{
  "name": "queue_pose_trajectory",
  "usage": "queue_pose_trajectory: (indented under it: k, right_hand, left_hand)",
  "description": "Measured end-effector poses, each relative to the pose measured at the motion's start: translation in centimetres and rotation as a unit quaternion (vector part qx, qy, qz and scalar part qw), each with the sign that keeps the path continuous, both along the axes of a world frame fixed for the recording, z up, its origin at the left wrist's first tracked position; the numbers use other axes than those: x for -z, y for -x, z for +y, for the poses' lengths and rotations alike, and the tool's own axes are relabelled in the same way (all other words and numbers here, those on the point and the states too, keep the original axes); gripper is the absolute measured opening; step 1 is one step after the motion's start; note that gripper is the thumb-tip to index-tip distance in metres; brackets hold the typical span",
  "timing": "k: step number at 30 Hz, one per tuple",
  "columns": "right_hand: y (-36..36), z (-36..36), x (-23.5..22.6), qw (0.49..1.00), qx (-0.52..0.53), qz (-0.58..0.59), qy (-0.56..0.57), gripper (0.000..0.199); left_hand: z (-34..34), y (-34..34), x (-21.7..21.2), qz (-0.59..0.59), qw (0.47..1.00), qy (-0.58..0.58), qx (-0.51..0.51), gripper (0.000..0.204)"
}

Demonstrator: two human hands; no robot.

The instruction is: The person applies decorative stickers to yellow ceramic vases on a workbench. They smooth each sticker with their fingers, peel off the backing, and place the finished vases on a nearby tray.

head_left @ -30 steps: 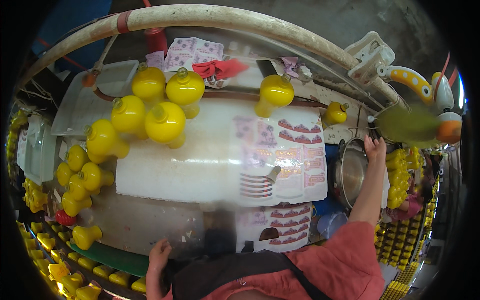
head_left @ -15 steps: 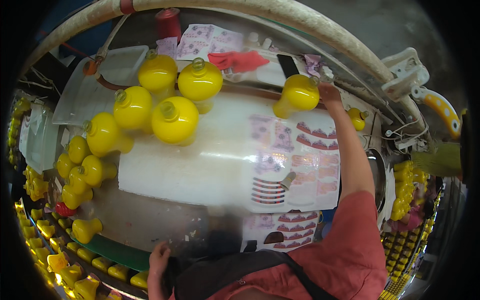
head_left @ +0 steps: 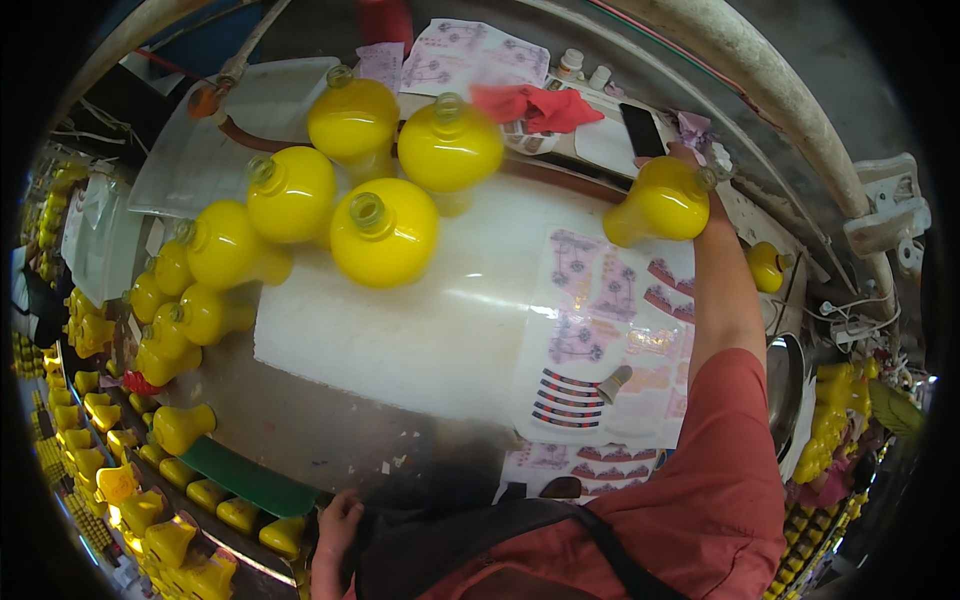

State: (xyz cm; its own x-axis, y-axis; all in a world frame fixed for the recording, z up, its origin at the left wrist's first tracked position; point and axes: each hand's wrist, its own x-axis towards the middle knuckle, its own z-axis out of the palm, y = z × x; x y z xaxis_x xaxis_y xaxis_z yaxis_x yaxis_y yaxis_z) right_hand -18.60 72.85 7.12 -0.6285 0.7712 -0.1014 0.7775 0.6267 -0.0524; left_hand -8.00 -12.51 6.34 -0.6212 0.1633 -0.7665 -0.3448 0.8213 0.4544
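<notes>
My right arm stretches across the right side of the table, and my right hand [head_left: 684, 153] is at the far edge, largely hidden behind a yellow bulb-shaped glass bottle [head_left: 672, 200]. Its fingers do not show, so touching or gripping cannot be told. A black phone [head_left: 641, 130] lies just left of that hand. Low in the view, my left hand [head_left: 341, 518] hangs with loosely bent fingers and nothing visible in it, beside the end of a green strip [head_left: 245, 482]. Several more yellow bottles [head_left: 385, 235] stand on the left half of the white board [head_left: 400, 345].
Printed decal sheets [head_left: 590, 290] cover the board's right part, with a small grey cone-shaped piece [head_left: 615, 384] on them. A red cloth [head_left: 540, 106] and small white bottles [head_left: 571, 63] lie along the back. Racks of yellow pieces [head_left: 165, 540] line the left; a pipe [head_left: 780, 110] arches behind.
The view has shifted, moving the table's things within the picture. My right hand has gone from beside the right bottle's neck to behind it. The left hand stays low by the green strip.
</notes>
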Motion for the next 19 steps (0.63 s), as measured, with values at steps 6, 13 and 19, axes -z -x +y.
queue_pose_trajectory:
  k: [6, 13, 19]
  right_hand:
    - [0.9, 1.4, 0.4, 0.988, 0.082, 0.047, 0.119, 0.079]
    - [-3.6, 4.5, 3.1, 0.963, 0.054, 0.248, 0.095, 0.066]
    - [-11.2, -4.4, -4.5, 0.981, 0.013, 0.164, -0.106, 0.054]
  left_hand:
    - [-0.7, -0.3, -0.2, 0.001, 0.999, 0.021, -0.044, 0.040]
    - [0.6, 0.3, -1.2, -0.012, 1.000, -0.008, -0.018, 0.041]
    - [2.8, 4.6, -3.9, -0.093, 0.963, -0.230, -0.100, 0.051]
